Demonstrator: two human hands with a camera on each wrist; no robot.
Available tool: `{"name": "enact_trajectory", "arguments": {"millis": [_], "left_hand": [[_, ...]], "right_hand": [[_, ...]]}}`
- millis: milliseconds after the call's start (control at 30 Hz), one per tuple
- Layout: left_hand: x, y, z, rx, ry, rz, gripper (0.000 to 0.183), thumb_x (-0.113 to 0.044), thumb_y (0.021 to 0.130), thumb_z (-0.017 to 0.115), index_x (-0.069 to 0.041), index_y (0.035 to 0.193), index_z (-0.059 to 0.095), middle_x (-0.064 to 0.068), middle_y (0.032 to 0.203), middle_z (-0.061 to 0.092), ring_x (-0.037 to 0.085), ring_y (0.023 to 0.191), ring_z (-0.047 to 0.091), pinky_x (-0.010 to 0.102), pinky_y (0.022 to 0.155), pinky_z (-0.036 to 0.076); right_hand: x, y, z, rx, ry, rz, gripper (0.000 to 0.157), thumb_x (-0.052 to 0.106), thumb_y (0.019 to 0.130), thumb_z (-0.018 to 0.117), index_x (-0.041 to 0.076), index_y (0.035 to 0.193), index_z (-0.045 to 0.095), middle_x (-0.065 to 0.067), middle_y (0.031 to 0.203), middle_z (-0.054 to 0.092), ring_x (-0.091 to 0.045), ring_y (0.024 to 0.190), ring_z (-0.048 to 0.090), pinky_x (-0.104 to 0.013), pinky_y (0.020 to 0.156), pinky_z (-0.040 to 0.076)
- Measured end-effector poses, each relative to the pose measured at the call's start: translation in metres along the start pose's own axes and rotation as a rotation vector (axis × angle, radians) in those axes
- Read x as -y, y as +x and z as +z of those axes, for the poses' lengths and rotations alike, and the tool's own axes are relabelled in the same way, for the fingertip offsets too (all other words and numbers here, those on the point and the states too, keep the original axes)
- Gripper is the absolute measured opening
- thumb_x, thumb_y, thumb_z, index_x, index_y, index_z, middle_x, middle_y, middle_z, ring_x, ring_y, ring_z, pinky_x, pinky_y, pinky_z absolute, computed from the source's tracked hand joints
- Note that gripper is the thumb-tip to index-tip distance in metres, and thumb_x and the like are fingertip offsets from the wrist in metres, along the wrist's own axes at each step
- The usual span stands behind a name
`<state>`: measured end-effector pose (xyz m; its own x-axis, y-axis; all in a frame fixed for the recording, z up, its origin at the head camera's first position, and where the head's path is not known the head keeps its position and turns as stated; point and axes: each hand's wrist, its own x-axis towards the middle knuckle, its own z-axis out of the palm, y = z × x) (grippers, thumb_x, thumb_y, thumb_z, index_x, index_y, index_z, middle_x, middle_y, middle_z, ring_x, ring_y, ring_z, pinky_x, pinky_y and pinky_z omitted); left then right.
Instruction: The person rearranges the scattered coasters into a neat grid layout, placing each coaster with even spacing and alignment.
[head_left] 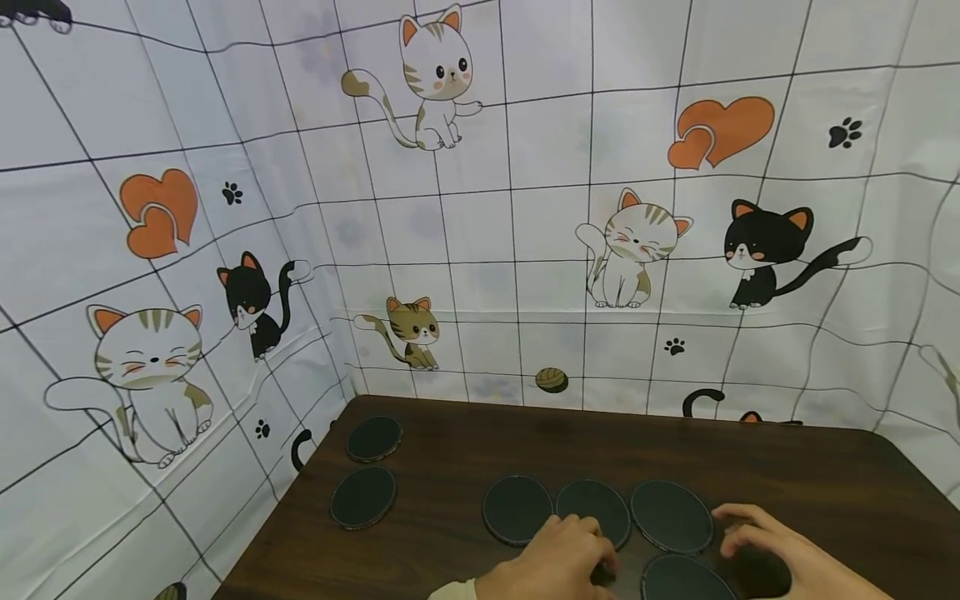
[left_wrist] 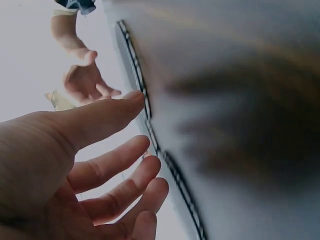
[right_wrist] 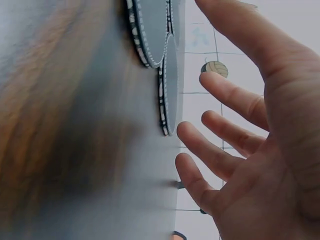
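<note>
Dark round coasters with stitched rims lie flat on a brown table. In the head view, a left coaster [head_left: 517,508], a middle coaster [head_left: 592,505] and a right coaster [head_left: 671,515] form a row, with a nearer coaster [head_left: 686,579] in front. My left hand [head_left: 555,558] hovers at the near side of the middle coaster and partly covers it. Its fingers [left_wrist: 127,185] are loosely bent and hold nothing in the left wrist view. Beside the right coaster is my right hand [head_left: 780,554], palm facing inward, its fingers [right_wrist: 215,155] spread and holding nothing.
Two more coasters lie at the table's left: a far coaster [head_left: 374,439] and a closer coaster [head_left: 363,497]. The wooden table [head_left: 442,442] ends at a cloth wall [head_left: 472,233] printed with cats, which also runs along the left side.
</note>
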<state>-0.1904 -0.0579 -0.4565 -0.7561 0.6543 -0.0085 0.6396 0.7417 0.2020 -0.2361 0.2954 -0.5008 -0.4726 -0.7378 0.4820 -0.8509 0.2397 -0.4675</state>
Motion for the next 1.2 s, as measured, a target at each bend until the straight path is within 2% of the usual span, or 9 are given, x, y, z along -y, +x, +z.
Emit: {"name": "enact_trajectory", "arguments": {"millis": [67, 200, 367, 567, 867, 1100, 1200], "left_hand": [[0.006, -0.005, -0.004, -0.023, -0.006, -0.007, 0.026, -0.046, 0.087, 0.08, -0.033, 0.11, 0.076, -0.02, 0.101, 0.055, -0.002, 0.084, 0.047, 0.021, 0.073, 0.039], [0.02, -0.015, -0.013, -0.094, -0.022, -0.036, 0.026, -0.044, 0.087, 0.082, -0.031, 0.108, 0.077, -0.019, 0.099, 0.056, -0.001, 0.08, 0.046, 0.021, 0.069, 0.038], [0.04, -0.027, -0.021, -0.175, -0.035, -0.104, 0.027, -0.042, 0.085, 0.084, -0.027, 0.106, 0.077, -0.016, 0.098, 0.058, 0.002, 0.083, 0.05, 0.028, 0.073, 0.044], [0.071, -0.041, -0.034, -0.242, -0.062, -0.202, 0.028, -0.039, 0.086, 0.084, -0.021, 0.107, 0.077, -0.011, 0.095, 0.059, 0.009, 0.086, 0.055, 0.035, 0.076, 0.047], [0.119, -0.059, -0.045, -0.323, -0.088, -0.338, 0.028, -0.034, 0.089, 0.082, -0.015, 0.108, 0.076, -0.006, 0.094, 0.058, 0.016, 0.087, 0.057, 0.042, 0.077, 0.048], [0.154, -0.073, -0.059, -0.401, -0.109, -0.425, 0.031, -0.033, 0.091, 0.079, -0.01, 0.111, 0.073, 0.005, 0.1, 0.063, 0.023, 0.09, 0.062, 0.049, 0.081, 0.049], [0.173, -0.077, -0.062, -0.427, -0.124, -0.459, 0.031, -0.032, 0.091, 0.079, -0.009, 0.111, 0.073, 0.006, 0.099, 0.063, 0.025, 0.088, 0.062, 0.049, 0.078, 0.05]], "right_hand": [[0.005, 0.005, 0.0, -0.001, -0.009, 0.028, 0.04, 0.015, 0.083, 0.086, 0.021, 0.116, 0.064, -0.002, 0.147, 0.043, -0.006, 0.129, 0.043, -0.029, 0.077, 0.05], [0.017, 0.021, -0.001, -0.005, -0.052, 0.095, 0.049, 0.011, 0.076, 0.091, 0.023, 0.116, 0.066, 0.002, 0.146, 0.043, -0.005, 0.125, 0.046, -0.028, 0.079, 0.05], [0.031, 0.044, 0.001, -0.021, -0.107, 0.17, 0.049, 0.02, 0.075, 0.092, 0.027, 0.116, 0.067, 0.005, 0.145, 0.046, -0.006, 0.121, 0.049, -0.027, 0.08, 0.049], [0.038, 0.085, 0.011, -0.061, -0.124, 0.153, 0.039, 0.027, 0.083, 0.087, 0.034, 0.114, 0.065, 0.003, 0.142, 0.049, -0.014, 0.12, 0.055, -0.032, 0.085, 0.052], [0.043, 0.151, 0.029, -0.033, -0.067, 0.155, 0.022, 0.039, 0.094, 0.074, 0.033, 0.113, 0.064, 0.002, 0.143, 0.048, -0.026, 0.123, 0.055, -0.046, 0.09, 0.051], [0.048, 0.198, 0.049, -0.003, -0.017, 0.123, 0.022, 0.042, 0.097, 0.071, 0.029, 0.114, 0.064, 0.002, 0.144, 0.047, -0.028, 0.127, 0.052, -0.052, 0.095, 0.048], [0.048, 0.217, 0.059, 0.006, -0.005, 0.115, 0.023, 0.042, 0.097, 0.07, 0.027, 0.115, 0.064, -0.001, 0.144, 0.047, -0.029, 0.128, 0.051, -0.053, 0.097, 0.047]]}}
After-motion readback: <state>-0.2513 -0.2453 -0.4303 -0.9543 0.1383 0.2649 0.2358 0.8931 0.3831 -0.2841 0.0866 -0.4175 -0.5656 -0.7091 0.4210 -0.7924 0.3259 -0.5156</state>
